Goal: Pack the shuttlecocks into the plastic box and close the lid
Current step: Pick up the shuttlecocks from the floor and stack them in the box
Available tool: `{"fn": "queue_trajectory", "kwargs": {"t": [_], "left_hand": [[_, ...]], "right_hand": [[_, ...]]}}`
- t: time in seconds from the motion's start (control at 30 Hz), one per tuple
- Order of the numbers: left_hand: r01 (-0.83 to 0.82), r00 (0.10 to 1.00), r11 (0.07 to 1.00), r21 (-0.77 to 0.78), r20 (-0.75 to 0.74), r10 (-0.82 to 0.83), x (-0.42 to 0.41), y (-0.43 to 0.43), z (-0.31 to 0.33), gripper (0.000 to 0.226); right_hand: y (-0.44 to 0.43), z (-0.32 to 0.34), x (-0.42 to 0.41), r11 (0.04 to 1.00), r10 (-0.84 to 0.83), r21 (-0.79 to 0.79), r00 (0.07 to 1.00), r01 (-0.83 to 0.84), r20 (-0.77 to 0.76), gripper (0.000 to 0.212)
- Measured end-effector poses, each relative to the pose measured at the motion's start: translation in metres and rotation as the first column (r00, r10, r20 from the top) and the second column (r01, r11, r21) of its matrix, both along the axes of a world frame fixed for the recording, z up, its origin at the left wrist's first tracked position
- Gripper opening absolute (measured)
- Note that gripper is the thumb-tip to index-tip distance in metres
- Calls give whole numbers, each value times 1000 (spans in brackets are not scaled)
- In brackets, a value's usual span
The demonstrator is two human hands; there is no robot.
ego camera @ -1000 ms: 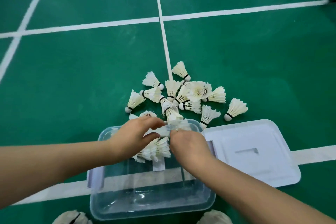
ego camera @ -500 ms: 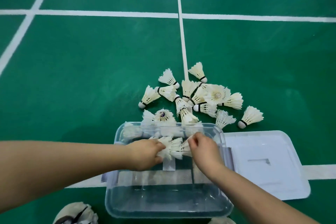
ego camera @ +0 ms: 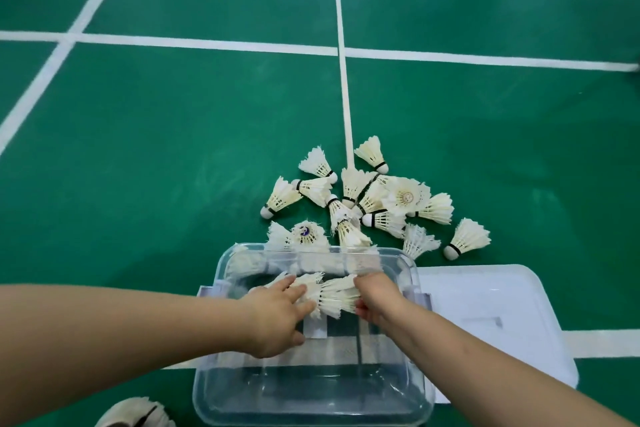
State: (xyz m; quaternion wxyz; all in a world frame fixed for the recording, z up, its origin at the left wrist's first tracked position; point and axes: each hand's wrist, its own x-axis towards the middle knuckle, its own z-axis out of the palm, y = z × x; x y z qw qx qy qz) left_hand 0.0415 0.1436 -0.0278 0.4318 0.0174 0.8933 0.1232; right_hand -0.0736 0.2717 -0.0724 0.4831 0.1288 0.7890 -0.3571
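Note:
A clear plastic box sits on the green court floor in front of me. Both hands are inside it near its far wall. My left hand and my right hand grip a bunch of nested white shuttlecocks from either side, low in the box. A pile of several loose shuttlecocks lies on the floor just beyond the box. The white lid lies flat to the right of the box.
Another shuttlecock lies by the box's near left corner at the bottom edge. White court lines cross the green floor. One lone shuttlecock lies at the right of the pile, near the lid.
Both hands have lowered the bunch of shuttlecocks from the box's far rim down into the box. The camera has shifted, so the box appears further right.

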Motion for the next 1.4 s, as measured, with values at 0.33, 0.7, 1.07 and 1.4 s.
{"fn": "queue_trajectory", "kwargs": {"t": [0.33, 0.7, 1.07, 1.4], "left_hand": [[32, 912, 998, -46, -408, -48, -14, 5, 56, 51], [-365, 775, 931, -17, -560, 293, -79, -52, 60, 63], [-433, 828, 901, -8, -400, 394, -58, -108, -6, 70], [-413, 817, 910, 45, -423, 392, -60, -109, -20, 61]], "right_hand": [[13, 109, -8, 937, 309, -104, 932, -332, -191, 17], [-17, 106, -95, 943, 331, -6, 940, -333, -86, 22], [-55, 8, -102, 974, -15, -223, 987, 50, 157, 51], [-89, -3, -111, 935, -236, -197, 931, 296, 280, 10]]}}
